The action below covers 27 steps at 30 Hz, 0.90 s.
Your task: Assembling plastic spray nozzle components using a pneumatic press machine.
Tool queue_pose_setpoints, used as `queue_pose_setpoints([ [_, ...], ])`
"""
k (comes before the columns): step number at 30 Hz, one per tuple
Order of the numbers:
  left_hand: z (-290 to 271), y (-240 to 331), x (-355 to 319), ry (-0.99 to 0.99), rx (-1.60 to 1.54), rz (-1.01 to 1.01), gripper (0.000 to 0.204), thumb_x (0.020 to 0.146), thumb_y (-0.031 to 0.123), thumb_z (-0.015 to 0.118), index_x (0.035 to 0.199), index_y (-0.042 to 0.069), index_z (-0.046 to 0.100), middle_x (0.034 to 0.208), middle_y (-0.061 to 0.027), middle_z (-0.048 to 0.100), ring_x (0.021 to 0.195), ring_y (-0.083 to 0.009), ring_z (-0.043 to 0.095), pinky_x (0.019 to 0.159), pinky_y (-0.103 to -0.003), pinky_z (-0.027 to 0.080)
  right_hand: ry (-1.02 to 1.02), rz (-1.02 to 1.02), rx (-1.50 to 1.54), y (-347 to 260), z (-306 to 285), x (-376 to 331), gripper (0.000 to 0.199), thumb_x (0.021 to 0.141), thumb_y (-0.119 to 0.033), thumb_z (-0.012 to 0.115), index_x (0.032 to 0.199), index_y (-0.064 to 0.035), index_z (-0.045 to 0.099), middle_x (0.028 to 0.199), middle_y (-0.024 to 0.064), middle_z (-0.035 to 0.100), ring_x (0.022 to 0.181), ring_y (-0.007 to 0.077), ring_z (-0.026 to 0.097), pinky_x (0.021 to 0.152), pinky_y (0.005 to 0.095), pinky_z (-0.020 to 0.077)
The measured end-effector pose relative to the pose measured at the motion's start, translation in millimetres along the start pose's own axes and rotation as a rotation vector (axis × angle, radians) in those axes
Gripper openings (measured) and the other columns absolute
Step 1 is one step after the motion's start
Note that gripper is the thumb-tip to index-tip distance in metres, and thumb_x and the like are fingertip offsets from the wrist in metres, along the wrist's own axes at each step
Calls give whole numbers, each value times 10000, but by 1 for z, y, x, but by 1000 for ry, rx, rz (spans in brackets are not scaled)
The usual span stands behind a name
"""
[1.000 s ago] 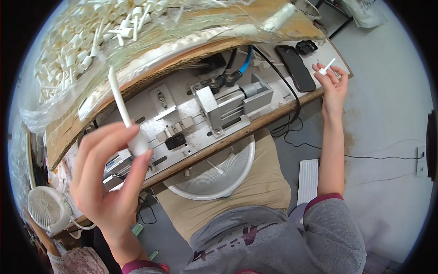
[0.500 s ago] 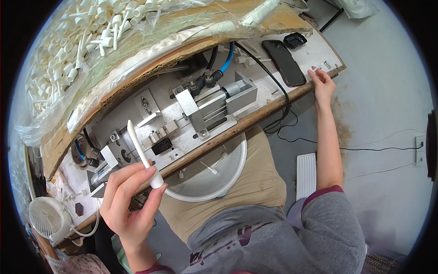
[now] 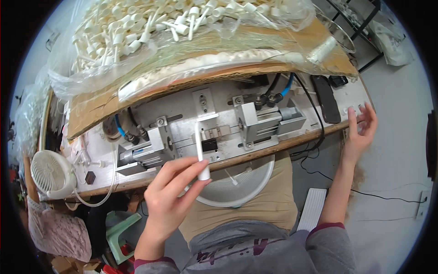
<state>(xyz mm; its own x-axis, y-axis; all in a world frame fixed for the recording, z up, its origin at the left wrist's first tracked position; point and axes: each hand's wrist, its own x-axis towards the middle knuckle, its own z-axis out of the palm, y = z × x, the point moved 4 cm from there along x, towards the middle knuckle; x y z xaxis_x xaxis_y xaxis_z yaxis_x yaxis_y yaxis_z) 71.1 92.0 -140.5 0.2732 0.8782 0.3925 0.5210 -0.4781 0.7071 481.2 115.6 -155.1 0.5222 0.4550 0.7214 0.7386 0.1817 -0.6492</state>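
My left hand (image 3: 171, 194) pinches a white plastic cap with a long stem (image 3: 200, 150) by its wide cap end; the stem points up and away from me. Behind the stem sits a metal fixture (image 3: 214, 132) with a black block, mounted between two pneumatic cylinder units. The right cylinder unit (image 3: 269, 125) has blue and black hoses; the left cylinder unit (image 3: 148, 153) lies beyond my left hand. My right hand (image 3: 360, 130) is at the bench's right end, its fingers apart and holding nothing visible. Tiny pieces (image 3: 349, 110) lie beside its fingers, too small to name.
A heap of similar white stemmed caps (image 3: 137, 34) lies on plastic over a cardboard sheet (image 3: 178, 84) above the bench. A black phone (image 3: 326, 100) rests near the right end. A white mesh basket (image 3: 228, 201) sits at my lap. Left are a fan (image 3: 54, 174) and another person's sleeve (image 3: 59, 223).
My head view has turned, so the bench appears straighter and lower. My right hand's fingers have gone from a pinch to spread. My left hand still holds the cap, its stem now more upright.
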Motion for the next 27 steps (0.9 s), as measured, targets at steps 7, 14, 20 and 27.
queue_pose_setpoints([
  [7,24,-6,-3,-51,397,171,341,740,32,797,1066,-26,714,1319,-205,632,817,-209,704,718,-322,559,-495,-823,174,-172,150,11,191,832,-26,739,1019,-33,701,999,58,688,906,198,655,773,315,521],
  [14,38,-6,1,-101,563,128,284,756,87,789,1021,14,718,1304,-136,662,704,-193,693,659,-298,525,-835,-1114,-127,-209,283,24,258,804,-21,652,1060,-29,675,1066,135,639,999,296,638,838,392,523],
  [20,34,-10,6,-96,518,104,277,753,104,794,1016,43,732,1274,-122,681,595,-193,652,585,-294,506,-1021,-1025,81,-205,280,6,234,871,-103,669,1103,-70,674,1032,70,633,873,239,645,747,379,512],
  [27,35,-8,8,-119,557,73,283,738,137,808,1004,66,741,1247,-109,696,525,-197,613,535,-289,498,-1176,-666,141,-198,257,21,274,850,-246,761,1071,-90,715,790,13,616,642,113,493,608,296,431],
])
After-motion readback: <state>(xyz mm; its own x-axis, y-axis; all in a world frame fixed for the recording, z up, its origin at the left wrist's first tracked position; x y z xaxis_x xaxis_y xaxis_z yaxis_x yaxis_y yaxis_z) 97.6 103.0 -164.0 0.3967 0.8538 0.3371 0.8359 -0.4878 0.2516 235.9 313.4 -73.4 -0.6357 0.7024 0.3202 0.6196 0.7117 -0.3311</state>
